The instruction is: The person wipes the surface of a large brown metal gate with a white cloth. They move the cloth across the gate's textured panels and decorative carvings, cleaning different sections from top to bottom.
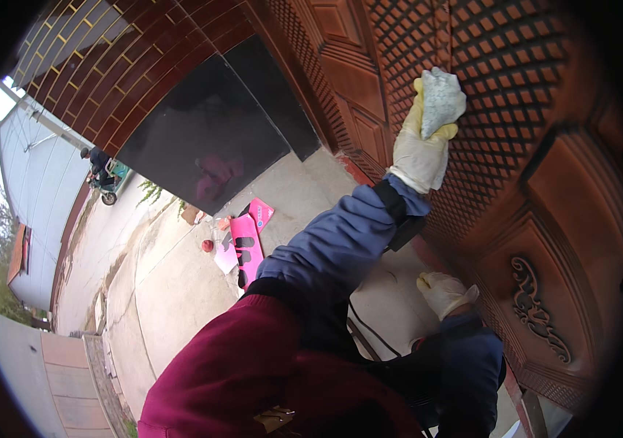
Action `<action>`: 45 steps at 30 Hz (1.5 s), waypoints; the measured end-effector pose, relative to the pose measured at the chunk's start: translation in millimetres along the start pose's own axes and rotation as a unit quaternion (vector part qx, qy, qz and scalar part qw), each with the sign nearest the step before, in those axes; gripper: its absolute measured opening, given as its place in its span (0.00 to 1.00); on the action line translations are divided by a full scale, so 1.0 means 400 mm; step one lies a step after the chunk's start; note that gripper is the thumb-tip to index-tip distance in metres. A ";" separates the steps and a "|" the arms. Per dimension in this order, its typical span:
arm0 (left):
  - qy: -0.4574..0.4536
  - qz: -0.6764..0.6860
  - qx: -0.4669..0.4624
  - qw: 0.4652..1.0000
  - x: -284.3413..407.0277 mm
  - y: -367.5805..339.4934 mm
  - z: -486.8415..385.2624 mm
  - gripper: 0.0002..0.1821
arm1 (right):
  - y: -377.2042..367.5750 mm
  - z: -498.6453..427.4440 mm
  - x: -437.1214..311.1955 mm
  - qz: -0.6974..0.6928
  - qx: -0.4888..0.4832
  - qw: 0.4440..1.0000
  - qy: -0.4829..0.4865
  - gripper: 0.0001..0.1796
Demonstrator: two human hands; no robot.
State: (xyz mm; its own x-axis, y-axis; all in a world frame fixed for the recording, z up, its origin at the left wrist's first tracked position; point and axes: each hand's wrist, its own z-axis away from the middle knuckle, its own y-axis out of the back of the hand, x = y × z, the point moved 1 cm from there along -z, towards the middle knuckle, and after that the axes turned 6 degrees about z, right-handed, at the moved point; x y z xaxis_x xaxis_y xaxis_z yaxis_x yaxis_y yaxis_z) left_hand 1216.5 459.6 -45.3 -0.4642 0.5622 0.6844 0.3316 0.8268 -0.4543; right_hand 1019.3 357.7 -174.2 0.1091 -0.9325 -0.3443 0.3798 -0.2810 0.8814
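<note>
My left hand [419,156], in a pale rubber glove with yellowish fingertips, reaches up to a brown-red door [508,98] with raised lattice panels. It grips a crumpled, light grey-white cloth [442,101] against the lattice. Lower down, my right hand [445,294] wears a similar glove and is close to the door's lower part. Its fingers are loosely curled and the thumb stands apart; nothing shows in it. A black scroll ornament [538,312] decorates the lower door panel.
Pink printed cardboard [248,241] and a small red ball-like object [207,246] lie on the concrete ground [180,295]. Glossy black panels [218,126] and brown tiles [141,60] face the wall beside the door. A person [100,167] rides a three-wheeled vehicle along the road.
</note>
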 end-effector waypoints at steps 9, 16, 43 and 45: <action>0.331 -0.011 0.029 0.943 -0.101 0.097 0.155 0.43 | -0.083 -0.023 0.031 -0.068 0.061 0.996 0.020 0.22; 0.083 -0.219 -0.006 0.972 0.050 -0.019 0.037 0.45 | -0.106 -0.055 0.060 -0.138 -0.015 0.990 0.041 0.22; 0.321 -0.383 -0.143 0.854 0.030 -0.057 0.148 0.44 | -0.202 -0.060 0.113 -0.924 -0.071 0.372 -0.061 0.40; 0.361 -0.392 -0.181 0.827 0.014 -0.026 0.173 0.44 | -0.187 -0.049 0.075 -0.945 -0.013 0.299 -0.134 0.35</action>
State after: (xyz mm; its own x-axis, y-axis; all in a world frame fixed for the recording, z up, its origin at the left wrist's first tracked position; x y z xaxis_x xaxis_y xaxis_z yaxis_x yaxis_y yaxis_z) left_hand 1153.6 455.1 -76.2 -0.0847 -0.4074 0.9093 0.4462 0.8005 0.4002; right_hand 1012.2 354.9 -256.7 -0.3994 0.8993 -0.1780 -0.4618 -0.3651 -0.8084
